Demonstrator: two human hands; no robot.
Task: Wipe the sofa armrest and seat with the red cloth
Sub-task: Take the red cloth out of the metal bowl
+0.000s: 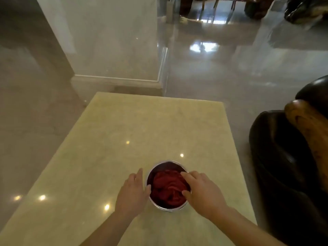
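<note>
The red cloth (168, 189) lies crumpled inside a round metal bowl (160, 166) on a pale marble table (142, 125). My left hand (132, 194) rests against the bowl's left rim, fingers spread, thumb touching the rim. My right hand (200, 190) reaches over the bowl's right side with fingers apart, fingertips on the cloth; whether it grips the cloth is unclear. The dark leather sofa (284, 166) with its wooden armrest (305, 125) stands at the right edge.
Glossy tiled floor (221, 73) surrounds the table. A wide white pillar with a base moulding (117, 79) rises beyond the table's far edge. Dark furniture legs (252, 9) stand far back.
</note>
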